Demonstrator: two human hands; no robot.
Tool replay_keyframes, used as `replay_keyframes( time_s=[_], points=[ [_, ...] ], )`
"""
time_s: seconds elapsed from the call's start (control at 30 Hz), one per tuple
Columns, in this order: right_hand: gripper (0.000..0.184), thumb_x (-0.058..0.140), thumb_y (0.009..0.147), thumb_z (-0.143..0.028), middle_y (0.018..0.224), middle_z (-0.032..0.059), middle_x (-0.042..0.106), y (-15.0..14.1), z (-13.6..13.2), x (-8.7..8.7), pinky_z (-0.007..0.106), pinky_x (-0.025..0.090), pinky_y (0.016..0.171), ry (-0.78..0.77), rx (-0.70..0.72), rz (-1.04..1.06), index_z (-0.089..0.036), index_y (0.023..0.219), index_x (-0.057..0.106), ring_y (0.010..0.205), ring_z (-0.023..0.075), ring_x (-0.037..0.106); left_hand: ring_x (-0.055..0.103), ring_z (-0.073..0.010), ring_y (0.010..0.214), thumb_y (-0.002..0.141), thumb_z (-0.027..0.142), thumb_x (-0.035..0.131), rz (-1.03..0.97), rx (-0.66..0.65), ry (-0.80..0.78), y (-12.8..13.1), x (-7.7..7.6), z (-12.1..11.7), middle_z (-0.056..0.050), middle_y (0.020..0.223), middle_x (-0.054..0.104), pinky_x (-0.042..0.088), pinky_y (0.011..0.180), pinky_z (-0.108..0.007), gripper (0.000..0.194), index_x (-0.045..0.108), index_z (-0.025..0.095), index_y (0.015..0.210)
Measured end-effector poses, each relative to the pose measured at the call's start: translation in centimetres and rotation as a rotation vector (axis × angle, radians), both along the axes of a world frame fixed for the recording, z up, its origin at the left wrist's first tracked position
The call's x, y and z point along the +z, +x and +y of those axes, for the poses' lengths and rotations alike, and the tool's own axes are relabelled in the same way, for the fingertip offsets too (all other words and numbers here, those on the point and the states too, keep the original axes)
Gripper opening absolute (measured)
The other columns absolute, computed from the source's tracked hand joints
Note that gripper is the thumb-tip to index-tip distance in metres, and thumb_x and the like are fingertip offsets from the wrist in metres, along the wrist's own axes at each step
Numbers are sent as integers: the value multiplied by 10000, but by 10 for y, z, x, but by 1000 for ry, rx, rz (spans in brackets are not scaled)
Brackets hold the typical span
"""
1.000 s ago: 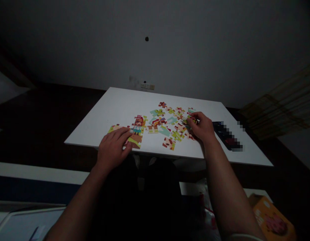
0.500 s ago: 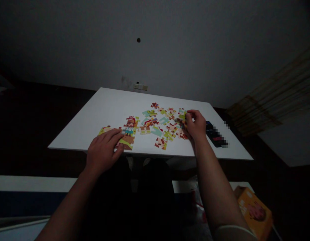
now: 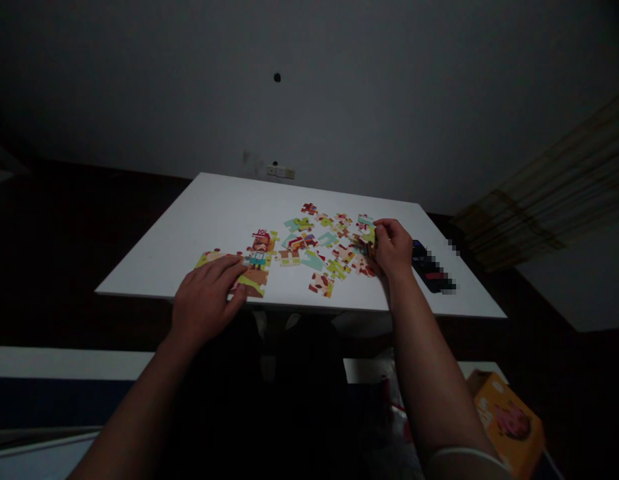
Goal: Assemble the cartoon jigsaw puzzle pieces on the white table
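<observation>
Many jigsaw pieces [image 3: 329, 248] on a white surface [image 3: 154, 280]

We log the left hand [image 3: 205, 300] lying flat across a joined row of pieces [image 3: 254, 280] near the surface's front edge, its fingers [image 3: 224, 270] spread and resting on top, gripping nothing. We note the right hand [image 3: 393, 248] at the right end of the loose pile, its fingers [image 3: 384, 228] closed, pinching a green-and-yellow piece [image 3: 370, 235] against the thumb. The other pieces, printed in teal, red and yellow cartoon patterns, lie scattered mid-surface between both hands. Just right of the right hand sits a dark flat device [image 3: 429, 267], pixelated beyond reading. We see a switch plate [image 3: 280, 172] on the wall past the far edge, and an orange box [image 3: 507, 417] low at right, off the surface.
</observation>
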State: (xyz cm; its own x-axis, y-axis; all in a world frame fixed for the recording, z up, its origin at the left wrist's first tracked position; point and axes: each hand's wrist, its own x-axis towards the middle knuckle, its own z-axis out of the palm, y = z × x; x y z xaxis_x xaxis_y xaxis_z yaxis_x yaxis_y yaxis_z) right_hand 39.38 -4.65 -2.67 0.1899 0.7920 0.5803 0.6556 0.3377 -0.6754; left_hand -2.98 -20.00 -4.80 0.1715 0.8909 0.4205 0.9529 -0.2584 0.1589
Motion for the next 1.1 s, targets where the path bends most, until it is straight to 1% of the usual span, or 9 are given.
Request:
replay_keyframes(
  time_s=[0.17,0.27,0.6,0.83,1.0,1.1],
  points=[
    [242,541,985,-500,1010,104,817,-1,-2,2,516,566,906,-38,-8,-13,-329,987,712,983,364,737,654,-373,1432,1088,347,550,-21,-9,-6,-1,-1,0,-92,1598,693,533,1113,-575,412,703,283,1465],
    [235,539,986,-498,1013,102,814,-1,-3,4,510,561,906,-36,-1,-18,-334,980,708,977,361,740,649,-372,1437,1085,347,557,-24,-12,-8,-1,-1,0,-89,1598,692,532,1119,-575,414,699,293,1470],
    [232,545,971,-488,986,94,813,-1,-4,5,507,559,892,-69,-16,-53,-332,974,716,949,360,733,654,-378,1444,1076,371,564,-18,-9,-19,-1,0,0,-94,1602,691,541,1121,-586,431,707,277,1471],
    [243,549,983,-486,946,85,800,-2,-6,5,491,549,846,-78,-7,-66,-322,977,730,892,355,728,645,-375,1460,1081,371,551,-19,-4,-27,-1,0,0,-89,1611,686,532,1126,-584,436,704,273,1478],
    [251,561,988,-488,912,94,788,-3,-6,6,494,556,841,-89,-11,-67,-303,994,731,885,361,724,641,-374,1461,1090,369,553,-30,-8,-28,-1,0,0,-94,1615,682,520,1145,-595,427,703,264,1475],
    [255,552,988,-483,923,89,789,-3,-6,6,497,559,852,-74,-1,-68,-301,990,731,876,348,727,641,-373,1458,1092,369,551,-25,-5,-34,0,1,-1,-98,1616,681,517,1154,-597,428,700,264,1480]
  ],
)
